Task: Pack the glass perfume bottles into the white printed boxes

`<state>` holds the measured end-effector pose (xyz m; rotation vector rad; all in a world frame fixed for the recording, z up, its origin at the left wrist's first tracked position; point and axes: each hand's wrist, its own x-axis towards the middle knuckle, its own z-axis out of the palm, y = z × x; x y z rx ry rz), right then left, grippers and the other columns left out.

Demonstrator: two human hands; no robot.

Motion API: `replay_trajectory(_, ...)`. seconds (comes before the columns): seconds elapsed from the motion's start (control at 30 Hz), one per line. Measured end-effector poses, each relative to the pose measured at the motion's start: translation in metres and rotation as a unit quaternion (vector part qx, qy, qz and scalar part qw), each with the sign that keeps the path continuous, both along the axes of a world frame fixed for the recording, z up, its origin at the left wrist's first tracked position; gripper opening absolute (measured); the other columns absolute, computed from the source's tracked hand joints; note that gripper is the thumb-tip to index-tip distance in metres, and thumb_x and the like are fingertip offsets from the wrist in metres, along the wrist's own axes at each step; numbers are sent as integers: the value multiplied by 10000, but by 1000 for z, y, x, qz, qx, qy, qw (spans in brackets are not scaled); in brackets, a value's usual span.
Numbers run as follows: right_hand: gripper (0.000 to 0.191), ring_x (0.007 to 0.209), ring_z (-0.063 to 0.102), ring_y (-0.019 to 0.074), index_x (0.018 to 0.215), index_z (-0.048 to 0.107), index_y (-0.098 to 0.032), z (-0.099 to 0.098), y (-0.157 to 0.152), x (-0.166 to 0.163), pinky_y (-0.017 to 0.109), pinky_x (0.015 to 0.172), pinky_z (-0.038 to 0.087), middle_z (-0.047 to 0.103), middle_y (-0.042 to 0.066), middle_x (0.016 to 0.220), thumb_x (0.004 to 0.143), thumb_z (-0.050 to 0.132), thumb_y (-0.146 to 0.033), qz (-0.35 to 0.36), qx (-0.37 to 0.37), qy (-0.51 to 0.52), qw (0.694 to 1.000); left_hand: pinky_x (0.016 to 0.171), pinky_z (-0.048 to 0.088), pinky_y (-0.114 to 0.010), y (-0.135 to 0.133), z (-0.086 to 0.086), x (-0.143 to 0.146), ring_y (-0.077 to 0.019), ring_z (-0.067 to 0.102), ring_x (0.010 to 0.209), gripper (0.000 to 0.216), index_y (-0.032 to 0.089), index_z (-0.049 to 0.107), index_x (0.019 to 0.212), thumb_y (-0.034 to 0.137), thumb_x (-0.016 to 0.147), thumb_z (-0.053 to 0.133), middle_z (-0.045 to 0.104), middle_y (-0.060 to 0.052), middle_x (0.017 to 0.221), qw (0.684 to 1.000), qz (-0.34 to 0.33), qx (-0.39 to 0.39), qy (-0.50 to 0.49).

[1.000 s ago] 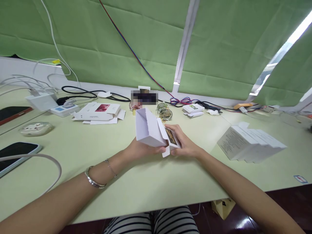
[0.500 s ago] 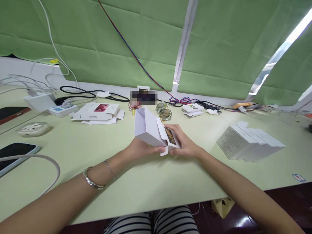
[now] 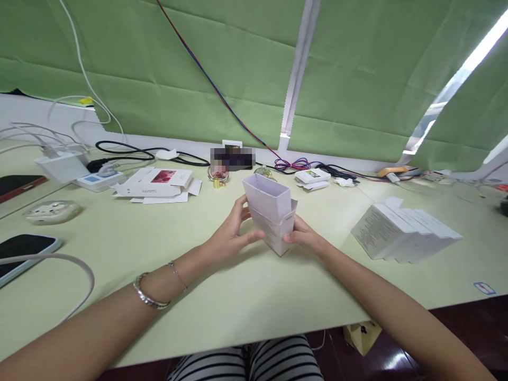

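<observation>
A small white carton (image 3: 273, 230) stands upright above the table in front of me, with printed text on its near face. A plain white cardboard sleeve (image 3: 268, 198) sticks out of its top, and its upper end is open. My left hand (image 3: 228, 238) wraps the carton from the left, thumb on the near face and fingers behind. My right hand (image 3: 307, 237) grips its right side, thumb near the lower corner. Just behind the sleeve, a greenish glass bottle (image 3: 263, 170) is mostly hidden.
White cartons (image 3: 400, 233) stand in a row on the right. Flattened boxes (image 3: 159, 182) lie at left, near a pink glass bottle (image 3: 218, 174). A small white box (image 3: 313, 177) and cables (image 3: 293, 163) line the back. A phone (image 3: 27, 254) rests at far left.
The carton and sleeve have turned from tilted sideways to upright. The sleeve now sits inside the carton's top, and my hands have shifted to the carton's two sides.
</observation>
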<state>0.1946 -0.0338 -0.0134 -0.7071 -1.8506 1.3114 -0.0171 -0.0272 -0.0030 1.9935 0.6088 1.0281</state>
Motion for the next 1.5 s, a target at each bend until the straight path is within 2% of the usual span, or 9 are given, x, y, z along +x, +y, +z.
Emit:
replay_trajectory(0.13, 689, 1185, 446, 289, 1255, 392, -203, -3, 3, -3, 447, 962, 378, 494, 90, 1271, 692, 602, -540, 10, -38, 41, 998, 961, 406, -420, 6, -3, -1, -235, 444, 1163, 680, 320, 192, 1338, 379, 791, 592, 328, -90, 1373, 994, 91, 61, -14)
replay_trajectory(0.4, 666, 1063, 520, 191, 1344, 91, -380, 3, -5, -6, 409, 871, 479, 304, 84, 1369, 834, 518, -390, -180, 262, 20, 948, 864, 485, -370, 13, -6, -5, -198, 485, 1068, 668, 327, 190, 1352, 335, 803, 571, 358, -80, 1286, 973, 171, 157, 18)
replay_trajectory(0.57, 513, 1124, 489, 206, 1284, 228, -377, 0, -4, -6, 394, 839, 510, 314, 80, 1333, 851, 501, -331, -192, 320, -25, 927, 888, 472, -372, 9, 0, -4, -215, 415, 1138, 275, 263, 510, 1095, 273, 821, 536, 401, -70, 1156, 948, 195, 239, 75)
replay_trajectory(0.83, 767, 1036, 560, 190, 1352, 8, -306, -6, 1, -10, 415, 872, 498, 490, 104, 1216, 821, 557, -375, -185, 230, -22, 955, 866, 475, -373, 8, 2, -4, -202, 444, 1089, 149, 225, 579, 946, 223, 799, 553, 377, -66, 1171, 941, 213, 248, 89)
replay_trajectory(1.0, 537, 1059, 565, 189, 1255, 291, -248, -1, -1, -8, 394, 905, 491, 540, 83, 1194, 807, 572, -342, -175, 214, -39, 960, 947, 419, -401, 6, 3, -4, -219, 397, 1176, 121, 221, 582, 908, 190, 799, 539, 392, -62, 1182, 933, 214, 276, 86)
replay_trajectory(1.13, 456, 1024, 585, 180, 1196, 361, -228, 1, -2, -8, 377, 896, 496, 574, 73, 1145, 799, 572, -303, -177, 211, -43, 961, 894, 452, -374, 6, 2, -5, -213, 431, 1141, 142, 229, 565, 933, 188, 799, 545, 434, -62, 1138, 932, 205, 288, 78)
replay_trajectory(1.3, 424, 947, 601, 174, 1152, 438, -202, -1, 6, -7, 354, 854, 502, 602, 70, 1095, 763, 576, -298, -176, 173, -106, 963, 786, 499, -333, 11, -4, -4, -198, 477, 1088, 557, 287, 287, 1262, 260, 788, 580, 419, -89, 1230, 957, 183, 223, 39)
replay_trajectory(1.4, 348, 840, 596, 172, 1039, 496, -184, -1, 20, 8, 342, 791, 489, 628, 52, 973, 714, 568, -283, -291, 184, -122, 931, 799, 495, -359, 16, -10, -5, -194, 487, 1090, 722, 311, 61, 1335, 302, 803, 550, 342, -116, 1324, 974, 179, 123, 66)
replay_trajectory(1.5, 295, 784, 560, 183, 929, 491, -180, -2, 40, 36, 341, 740, 458, 613, 50, 881, 673, 548, -314, -506, 177, -91, 839, 862, 459, -403, 20, -16, -8, -214, 475, 1127, 714, 296, 48, 1349, 344, 812, 516, 390, -113, 1297, 970, 183, 43, 153)
